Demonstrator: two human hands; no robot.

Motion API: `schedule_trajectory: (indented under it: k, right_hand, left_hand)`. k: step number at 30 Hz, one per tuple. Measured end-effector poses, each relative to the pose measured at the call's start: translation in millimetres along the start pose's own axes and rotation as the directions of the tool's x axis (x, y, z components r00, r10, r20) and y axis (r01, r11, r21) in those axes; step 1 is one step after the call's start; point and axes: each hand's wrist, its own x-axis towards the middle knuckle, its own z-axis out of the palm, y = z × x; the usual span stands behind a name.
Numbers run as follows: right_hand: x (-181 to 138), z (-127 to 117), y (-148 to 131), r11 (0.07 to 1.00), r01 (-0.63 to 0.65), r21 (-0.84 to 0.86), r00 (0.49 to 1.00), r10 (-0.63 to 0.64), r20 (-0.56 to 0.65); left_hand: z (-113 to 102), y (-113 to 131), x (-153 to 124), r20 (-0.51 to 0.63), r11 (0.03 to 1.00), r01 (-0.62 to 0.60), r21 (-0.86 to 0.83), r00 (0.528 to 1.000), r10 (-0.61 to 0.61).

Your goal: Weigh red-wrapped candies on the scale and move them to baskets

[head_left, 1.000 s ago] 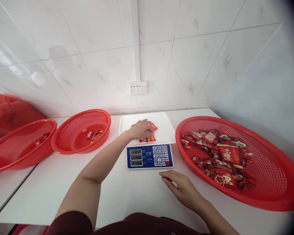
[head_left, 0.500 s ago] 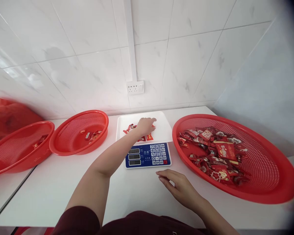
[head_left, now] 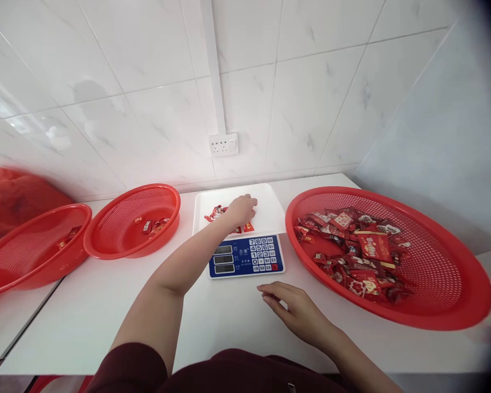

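Observation:
My left hand (head_left: 241, 211) is over the white scale tray (head_left: 268, 203), curled down among small red wrapped candies (head_left: 216, 213). Its fingers look closed on candies, though the hand itself hides most of what lies under it. In front of the scale's blue keypad panel (head_left: 245, 256), my right hand (head_left: 297, 310) hovers low by the white table, fingers loosely stretched and thumb slightly apart, with nothing visible in it. A large red basket (head_left: 442, 262) to the right holds many red and dark-red packets (head_left: 374, 248).
On the left are a round red basket (head_left: 120, 232) with a few candies and another red basket (head_left: 28, 256) beside it. A red plastic bag (head_left: 22, 194) lies behind that one. A wall socket (head_left: 223, 144) sits above the scale on the tiled wall.
My left hand has drawn its fingers in slightly over the candies on the tray. The right hand stays almost in place; the view has shifted a little.

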Motion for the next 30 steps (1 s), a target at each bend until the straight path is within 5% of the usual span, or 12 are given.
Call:
schedule_trajectory:
  k: [8,13,22,30]
  right_hand:
    - [-3,-2,-2,1.0,-0.018,0.016,1.0,0.018,-0.008]
    - [1,0,-4,0.999,-0.016,0.035,1.0,0.015,0.015]
    - [14,0,-9,0.999,0.04,0.028,0.999,-0.04,-0.006]
    - [3,-4,-10,0.998,0.003,0.061,0.996,0.003,-0.085]
  left_hand:
    - [-13,-18,-26,-0.126,1.0,-0.011,-0.004,0.992,0.01]
    - [-5,-29,-72,-0.187,0.991,-0.107,-0.081,0.978,0.09]
    - [13,-47,-113,-0.336,0.963,-0.079,-0.256,0.942,-0.012]
    - [19,-5,-168,-0.428,0.894,-0.099,-0.437,0.897,-0.109]
